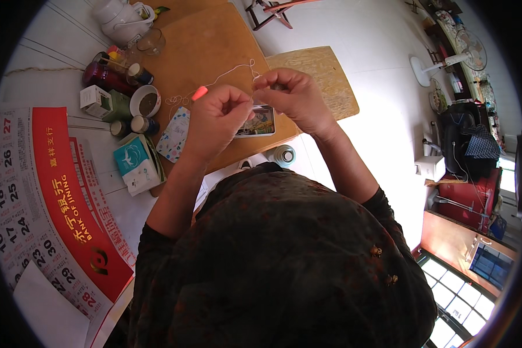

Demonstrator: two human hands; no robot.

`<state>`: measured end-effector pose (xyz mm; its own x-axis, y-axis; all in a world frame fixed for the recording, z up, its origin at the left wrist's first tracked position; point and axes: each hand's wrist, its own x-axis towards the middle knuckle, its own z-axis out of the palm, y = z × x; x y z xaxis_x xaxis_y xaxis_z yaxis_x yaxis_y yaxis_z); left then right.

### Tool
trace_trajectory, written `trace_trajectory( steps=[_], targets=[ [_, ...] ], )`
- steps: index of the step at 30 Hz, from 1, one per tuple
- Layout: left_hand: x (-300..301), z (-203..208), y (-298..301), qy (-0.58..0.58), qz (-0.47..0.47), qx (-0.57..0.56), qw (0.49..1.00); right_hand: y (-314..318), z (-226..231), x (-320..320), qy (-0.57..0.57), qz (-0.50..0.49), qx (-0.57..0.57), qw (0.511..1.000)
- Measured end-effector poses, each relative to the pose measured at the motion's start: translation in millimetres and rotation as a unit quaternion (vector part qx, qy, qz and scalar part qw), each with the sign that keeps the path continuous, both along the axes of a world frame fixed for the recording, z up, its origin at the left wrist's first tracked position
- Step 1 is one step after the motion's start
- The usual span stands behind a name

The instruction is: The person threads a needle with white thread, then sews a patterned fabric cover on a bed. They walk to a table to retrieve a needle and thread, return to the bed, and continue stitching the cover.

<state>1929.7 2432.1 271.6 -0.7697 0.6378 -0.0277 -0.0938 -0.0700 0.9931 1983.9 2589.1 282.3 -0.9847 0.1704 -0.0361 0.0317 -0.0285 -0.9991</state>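
Both hands are raised over the near edge of a brown table (214,40), fingertips close together. My left hand (217,119) is closed in a pinch; what it holds is too small to make out. My right hand (298,98) pinches a white thread (226,71), which trails loosely across the table in loops. Below the hands lies an open tin (256,136) with small mixed things in it, partly covered by the hands. A bright pink-orange object (199,93) shows just beyond my left hand; its kind is unclear. A dotted packet (174,136) lies left of that hand.
Along the table's left side stand a white bowl (134,104), several jars, a glass mug (152,42), a white jug (119,20) and a tissue pack (136,165). A wall calendar (69,203) hangs left. A stool (319,75) adjoins the table; a fan (446,61) stands right.
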Motion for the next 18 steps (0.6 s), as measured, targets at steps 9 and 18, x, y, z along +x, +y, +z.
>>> trace_trajectory(
  steps=[9,18],
  targets=[
    [0.3,1.6,1.3,0.026,-0.001,-0.026,0.999,1.0,-3.3,0.2,-0.003,0.01,0.044,0.999],
    [-4.8,-7.0,1.0,0.15,0.038,-0.077,0.985,2.8,-2.4,-1.0,-0.069,0.048,0.06,0.995]
  ],
)
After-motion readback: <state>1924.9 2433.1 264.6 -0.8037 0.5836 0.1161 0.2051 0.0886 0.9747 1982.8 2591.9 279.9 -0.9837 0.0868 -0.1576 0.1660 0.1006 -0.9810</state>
